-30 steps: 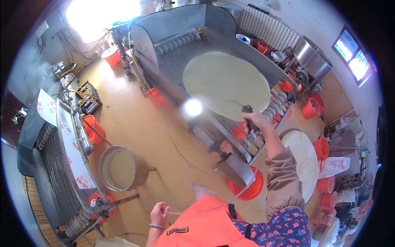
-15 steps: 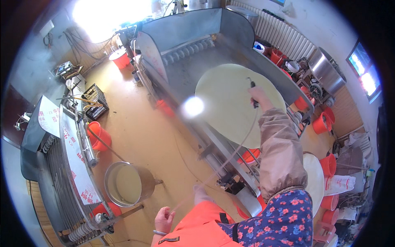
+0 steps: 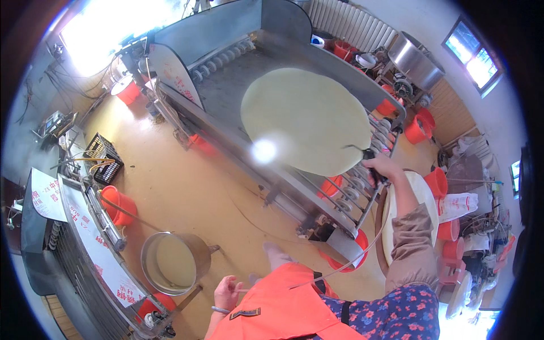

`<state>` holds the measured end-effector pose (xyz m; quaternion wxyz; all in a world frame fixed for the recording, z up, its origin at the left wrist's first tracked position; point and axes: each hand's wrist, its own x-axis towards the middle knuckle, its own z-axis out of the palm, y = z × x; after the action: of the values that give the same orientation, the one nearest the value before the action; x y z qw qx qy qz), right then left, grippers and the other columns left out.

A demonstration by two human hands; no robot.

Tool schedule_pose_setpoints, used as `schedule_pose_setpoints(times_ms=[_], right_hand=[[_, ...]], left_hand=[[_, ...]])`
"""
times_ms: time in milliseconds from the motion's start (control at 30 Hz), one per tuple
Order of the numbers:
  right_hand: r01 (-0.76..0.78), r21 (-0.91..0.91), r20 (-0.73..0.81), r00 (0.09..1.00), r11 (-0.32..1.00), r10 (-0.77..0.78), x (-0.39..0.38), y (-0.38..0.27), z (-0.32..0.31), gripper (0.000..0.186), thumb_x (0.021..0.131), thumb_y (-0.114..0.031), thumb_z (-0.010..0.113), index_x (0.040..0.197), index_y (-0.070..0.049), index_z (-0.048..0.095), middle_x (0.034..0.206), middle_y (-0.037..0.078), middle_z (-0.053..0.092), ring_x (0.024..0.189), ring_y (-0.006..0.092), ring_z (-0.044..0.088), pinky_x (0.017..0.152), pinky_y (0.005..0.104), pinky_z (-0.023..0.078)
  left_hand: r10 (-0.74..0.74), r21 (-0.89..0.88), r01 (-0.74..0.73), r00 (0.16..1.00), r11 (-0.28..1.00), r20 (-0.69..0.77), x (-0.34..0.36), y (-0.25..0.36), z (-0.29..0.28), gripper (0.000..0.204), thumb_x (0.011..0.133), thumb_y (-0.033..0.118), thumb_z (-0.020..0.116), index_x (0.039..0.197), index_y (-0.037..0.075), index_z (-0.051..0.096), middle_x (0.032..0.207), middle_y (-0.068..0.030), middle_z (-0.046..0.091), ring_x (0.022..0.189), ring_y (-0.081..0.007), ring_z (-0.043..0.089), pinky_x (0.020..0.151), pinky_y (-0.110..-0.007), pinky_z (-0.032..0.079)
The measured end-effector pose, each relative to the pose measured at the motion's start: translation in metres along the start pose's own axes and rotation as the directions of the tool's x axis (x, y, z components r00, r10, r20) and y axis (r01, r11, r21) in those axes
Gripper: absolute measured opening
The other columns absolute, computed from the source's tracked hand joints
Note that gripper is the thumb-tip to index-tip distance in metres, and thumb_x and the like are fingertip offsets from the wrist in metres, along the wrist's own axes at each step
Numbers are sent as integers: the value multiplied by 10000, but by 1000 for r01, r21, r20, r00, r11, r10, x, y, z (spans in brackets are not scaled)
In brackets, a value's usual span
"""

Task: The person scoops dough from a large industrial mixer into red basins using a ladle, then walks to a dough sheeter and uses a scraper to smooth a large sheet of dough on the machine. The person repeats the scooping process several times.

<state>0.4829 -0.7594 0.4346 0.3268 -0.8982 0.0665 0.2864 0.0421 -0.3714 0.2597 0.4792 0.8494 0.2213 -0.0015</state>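
Observation:
In my right hand [image 3: 382,167] is a black-handled blow gun [image 3: 369,154] with a thin, bent metal nozzle. Its nozzle points left over the lower right edge of a large, round, pale yellow sheet [image 3: 306,122]. The sheet lies on a grey metal machine bed [image 3: 218,85] and reaches over the rollers at its near end. From the gun a thin hose [image 3: 362,249] runs down across my orange apron [image 3: 272,309]. My left hand [image 3: 226,293] is closed around the hose at the lower middle, beside the apron.
Right of the machine, another pale round sheet [image 3: 413,209] lies on a round board. A metal pot [image 3: 195,258] with pale liquid stands at lower left, near a second roller machine [image 3: 85,238]. Red buckets [image 3: 117,204] and a black crate [image 3: 103,158] are on the floor.
My right hand has moved the blow gun from above the sheet's middle to its near right edge. The hose now hangs in a curve, and the view has shifted right.

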Motion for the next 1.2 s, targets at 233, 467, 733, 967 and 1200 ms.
schedule_pose_setpoints(times_ms=[233, 467, 733, 967, 1200], right_hand=[[283, 408, 62, 940, 868, -336, 30, -102, 56, 311, 866, -338, 514, 780, -39, 521, 581, 107, 582, 458, 192, 582, 407, 314, 453], [308, 581, -407, 912, 754, -59, 54, -94, 26, 276, 833, -232, 530, 801, 42, 533, 553, 139, 541, 423, 267, 552, 415, 375, 463], [648, 438, -708, 676, 624, -204, -267, 20, 95, 233, 885, -230, 552, 760, -39, 595, 676, 41, 592, 606, 108, 547, 580, 242, 415], [696, 717, -694, 710, 30, 119, -397, 127, 166, 426, 889, -288, 580, 1193, -11, 466, 788, 27, 537, 629, 105, 504, 543, 249, 403], [609, 769, -595, 793, -193, 129, -412, 233, 195, 487, 876, -200, 584, 1282, -8, 395, 894, 110, 612, 851, 236, 647, 785, 409, 560]], left_hand=[[-1, 34, 6, 989, 999, -147, -33, -20, -37, 258, 727, 102, 725, 928, 60, 569, 629, -47, 532, 529, -139, 512, 507, -274, 440], [26, -9, -28, 980, 1000, -199, -45, -22, -36, 248, 736, 108, 712, 930, 50, 568, 652, -48, 537, 543, -144, 515, 516, -280, 442], [-271, -654, 310, 949, 690, 163, -95, -26, -49, 243, 779, 173, 678, 950, 44, 563, 696, -85, 558, 617, -211, 568, 572, -312, 475], [169, 200, -249, 923, 948, 347, -57, -36, 2, 372, 732, 211, 713, 1035, 65, 554, 743, -84, 602, 717, -238, 595, 645, -354, 478], [-35, 374, -479, 578, 795, 815, -62, -11, 40, 490, 721, 357, 706, 1068, 48, 550, 809, -105, 635, 795, -266, 621, 706, -381, 484]])
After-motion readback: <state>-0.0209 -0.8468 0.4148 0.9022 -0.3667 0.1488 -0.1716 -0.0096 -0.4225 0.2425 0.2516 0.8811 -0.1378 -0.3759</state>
